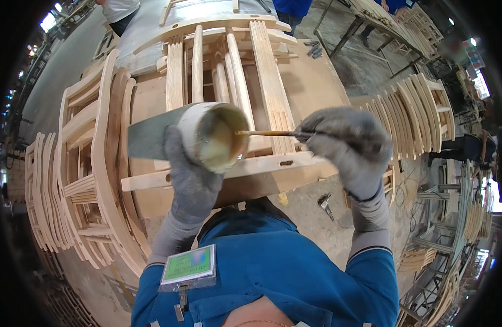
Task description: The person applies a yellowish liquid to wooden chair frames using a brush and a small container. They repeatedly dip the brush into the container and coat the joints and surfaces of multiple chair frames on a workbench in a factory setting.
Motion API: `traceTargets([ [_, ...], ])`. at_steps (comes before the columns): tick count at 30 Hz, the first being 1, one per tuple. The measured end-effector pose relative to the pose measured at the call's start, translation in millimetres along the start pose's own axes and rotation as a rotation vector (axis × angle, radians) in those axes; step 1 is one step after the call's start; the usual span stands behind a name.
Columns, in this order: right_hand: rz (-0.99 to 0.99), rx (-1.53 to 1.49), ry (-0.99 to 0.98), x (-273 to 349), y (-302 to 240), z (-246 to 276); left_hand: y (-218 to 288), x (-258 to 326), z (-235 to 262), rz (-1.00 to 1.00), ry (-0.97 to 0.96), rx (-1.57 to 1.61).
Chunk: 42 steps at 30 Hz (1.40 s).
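Note:
My left hand [194, 180], in a grey glove, is closed around a whitish cup [194, 131] tilted so that its mouth shows. Inside lies a pale yellowish liquid [218, 143]. A grey-green, flat-looking piece [152, 133] sticks out to the left of the cup; whether it belongs to the cup I cannot tell. My right hand [346, 144], gloved too and slightly blurred, grips a thin wooden stick [267, 133], whose far end reaches into the cup's mouth. Below both hands lies a pale wooden chair-back frame [270, 82] with slats and round spindles.
The frame rests on a brown board-topped table [311, 82]. Curved wooden frames [101, 163] stand stacked at the left, more [409, 117] at the right. A tool [326, 206] lies on the floor. Other people stand beyond the table, one in blue [292, 10].

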State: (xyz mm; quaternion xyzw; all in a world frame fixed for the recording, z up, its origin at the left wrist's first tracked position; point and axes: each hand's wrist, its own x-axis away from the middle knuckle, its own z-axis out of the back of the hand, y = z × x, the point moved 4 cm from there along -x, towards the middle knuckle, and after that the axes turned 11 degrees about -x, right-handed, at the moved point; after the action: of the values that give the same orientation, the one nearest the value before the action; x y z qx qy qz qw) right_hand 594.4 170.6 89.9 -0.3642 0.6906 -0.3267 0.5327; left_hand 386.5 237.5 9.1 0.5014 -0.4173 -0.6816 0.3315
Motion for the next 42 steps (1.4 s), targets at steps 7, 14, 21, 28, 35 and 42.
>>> traceTargets([
  [7, 0.092, 0.402, 0.069, 58, 12, -16, -2, 17, -30, 0.490, -0.084, 0.996],
  [14, 0.165, 0.461, -0.102, 120, -1, -56, -16, 31, -25, 0.309, 0.194, 1.006],
  [21, 0.069, -0.036, 0.227, 130, 9, -48, 1, 35, -24, 0.394, -0.007, 1.237],
  [28, 0.099, -0.073, 0.378, 130, 16, -46, 3, 30, -21, 0.366, 0.007, 1.190],
  [35, 0.110, -0.113, 0.243, 133, 18, -51, -11, 33, -22, 0.202, -0.010, 0.948],
  [42, -0.093, 0.140, 0.609, 108, 8, -11, -29, 35, -1, 0.264, 0.110, 0.916],
])
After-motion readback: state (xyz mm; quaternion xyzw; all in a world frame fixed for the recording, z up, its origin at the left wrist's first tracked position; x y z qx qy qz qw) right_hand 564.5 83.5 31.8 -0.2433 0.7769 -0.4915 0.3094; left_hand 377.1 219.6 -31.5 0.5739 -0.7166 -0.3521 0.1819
